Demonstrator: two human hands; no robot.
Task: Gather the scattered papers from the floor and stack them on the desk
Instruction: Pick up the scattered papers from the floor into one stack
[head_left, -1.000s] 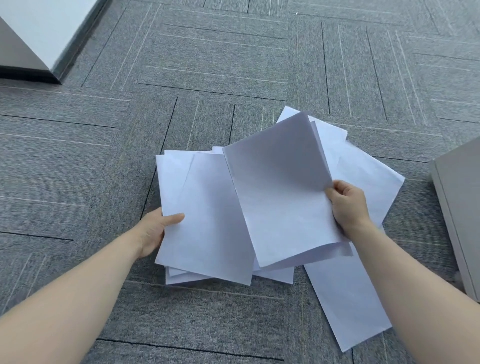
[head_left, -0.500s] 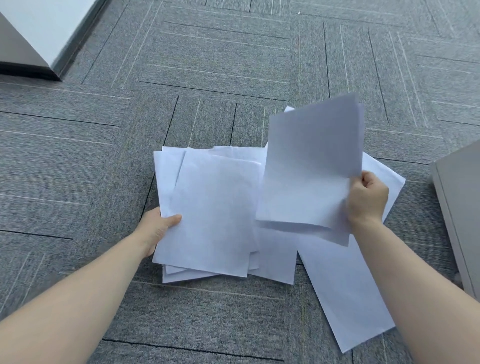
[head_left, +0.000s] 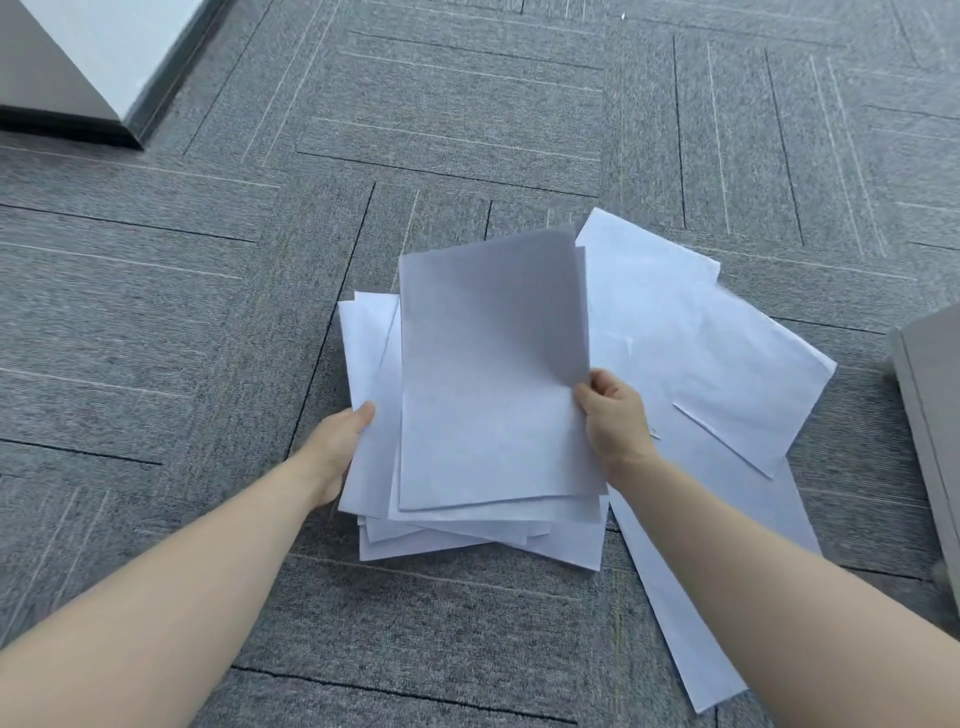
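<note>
A rough stack of white papers (head_left: 384, 530) lies on the grey carpet in the middle of the view. My left hand (head_left: 337, 447) grips its left edge, thumb on top. My right hand (head_left: 613, 415) pinches the right edge of a few white sheets (head_left: 493, 374), which lie over the stack with their far end curling up. To the right, several loose white sheets (head_left: 701, 332) are spread on the floor, one long sheet (head_left: 691, 603) running under my right forearm. No desk top is in view.
Grey carpet tiles (head_left: 467, 130) cover the floor. A grey furniture base with a white panel (head_left: 78, 62) stands at the top left corner. A grey cabinet or desk side (head_left: 935, 415) rises at the right edge, close to the loose sheets.
My right hand has carried its held sheets leftward from above the loose papers and lowered them onto the stack. My left hand has stayed on the stack's left edge.
</note>
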